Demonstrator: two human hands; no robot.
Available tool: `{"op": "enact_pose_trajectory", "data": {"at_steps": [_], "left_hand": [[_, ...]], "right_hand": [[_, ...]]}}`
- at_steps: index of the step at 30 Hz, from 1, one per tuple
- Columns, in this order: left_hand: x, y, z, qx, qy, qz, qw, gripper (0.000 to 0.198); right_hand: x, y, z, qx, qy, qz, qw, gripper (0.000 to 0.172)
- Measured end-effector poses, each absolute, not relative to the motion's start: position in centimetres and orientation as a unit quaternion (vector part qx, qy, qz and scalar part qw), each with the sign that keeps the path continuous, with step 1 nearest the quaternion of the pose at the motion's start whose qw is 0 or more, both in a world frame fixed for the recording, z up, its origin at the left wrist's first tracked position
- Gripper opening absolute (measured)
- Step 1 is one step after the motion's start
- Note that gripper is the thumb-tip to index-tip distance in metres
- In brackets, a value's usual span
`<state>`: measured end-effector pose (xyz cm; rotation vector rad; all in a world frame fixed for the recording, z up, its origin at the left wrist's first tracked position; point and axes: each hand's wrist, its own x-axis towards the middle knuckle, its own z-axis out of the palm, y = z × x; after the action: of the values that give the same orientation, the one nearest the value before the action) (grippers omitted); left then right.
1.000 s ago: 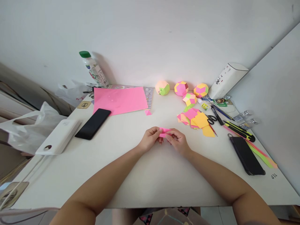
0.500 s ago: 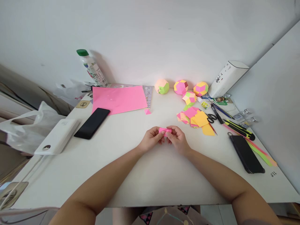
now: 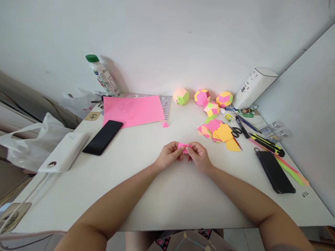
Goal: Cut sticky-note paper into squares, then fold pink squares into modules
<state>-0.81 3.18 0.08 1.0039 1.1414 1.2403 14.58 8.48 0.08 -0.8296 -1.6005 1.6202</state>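
Note:
A small piece of pink paper (image 3: 184, 146) is pinched between my two hands, just above the middle of the white table (image 3: 146, 195). My left hand (image 3: 170, 154) grips its left side, and my right hand (image 3: 199, 156) its right side. Both thumbs press on the paper's near face; the fingers behind it are partly hidden. Beyond my left hand lies a small folded pink paper piece (image 3: 164, 124). To the right of my right hand is a pile of pink, orange and green paper pieces (image 3: 216, 129).
Several folded paper balls (image 3: 202, 97) stand along the wall. Scissors (image 3: 237, 131), a glue bottle (image 3: 227, 115), a utility knife (image 3: 267, 144) and a black phone-like case (image 3: 274, 170) lie right. On the left are a pink sheet (image 3: 133, 111), a phone (image 3: 103, 137) and a green-capped bottle (image 3: 103, 76).
The pink paper has shifted slightly and tilted between my fingers. My thumbs and fingertips have moved a little; everything else on the table has stayed in place.

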Motion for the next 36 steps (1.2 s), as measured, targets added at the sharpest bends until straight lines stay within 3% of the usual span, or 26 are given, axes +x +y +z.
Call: {"op": "enact_pose_trajectory", "data": {"at_steps": [36], "left_hand": [[-0.64, 3.20, 0.00, 0.426, 0.494, 0.533, 0.539, 0.035]], "right_hand": [[14.69, 8.49, 0.14, -0.321, -0.640, 0.611, 0.337, 0.025]]}}
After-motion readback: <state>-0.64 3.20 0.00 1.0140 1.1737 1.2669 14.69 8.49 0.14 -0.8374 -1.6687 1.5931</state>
